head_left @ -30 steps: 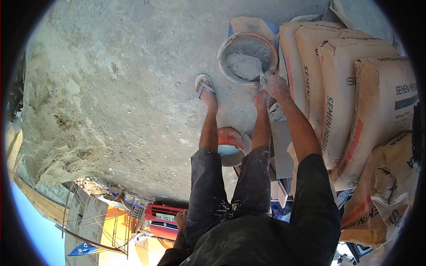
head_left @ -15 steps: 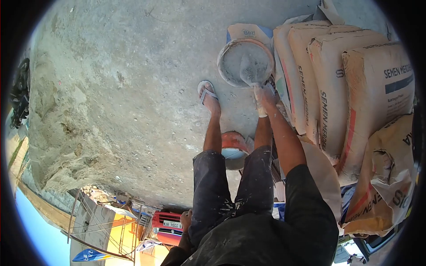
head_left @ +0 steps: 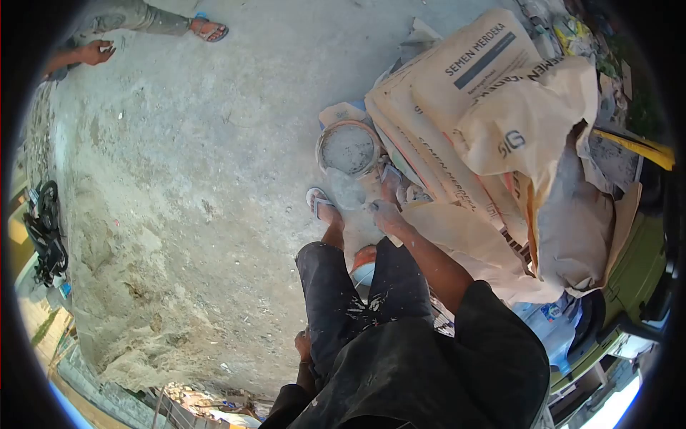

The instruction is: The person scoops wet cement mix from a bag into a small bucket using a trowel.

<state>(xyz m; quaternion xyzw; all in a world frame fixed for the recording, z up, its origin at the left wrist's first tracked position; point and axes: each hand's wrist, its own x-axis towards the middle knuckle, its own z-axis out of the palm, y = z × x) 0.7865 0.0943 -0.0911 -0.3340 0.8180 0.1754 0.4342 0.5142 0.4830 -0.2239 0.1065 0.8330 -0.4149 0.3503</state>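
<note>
My right hand (head_left: 388, 218) is closed around the handle of a grey, cement-coated trowel (head_left: 348, 191). Its blade lies between my feet, just on the near side of a round bucket (head_left: 319, 150) filled with grey cement mix (head_left: 349, 149). My left hand (head_left: 304, 345) rests beside my left thigh; its fingers are mostly hidden, and I see nothing in it. Between my legs stands a second bucket (head_left: 364, 266) with an orange-red rim, partly covered by my trousers.
Stacked cement bags (head_left: 471, 64) stand to the right, with a torn, opened bag (head_left: 529, 121) nearer me. Another person's hand (head_left: 96, 51) and sandalled foot (head_left: 209, 30) show at top left. A motorcycle (head_left: 46, 232) is at far left, a green vehicle (head_left: 629, 264) at right.
My right hand has drawn the trowel out of the bucket and back towards me. The view has swung round, bringing another person and the green vehicle into sight.
</note>
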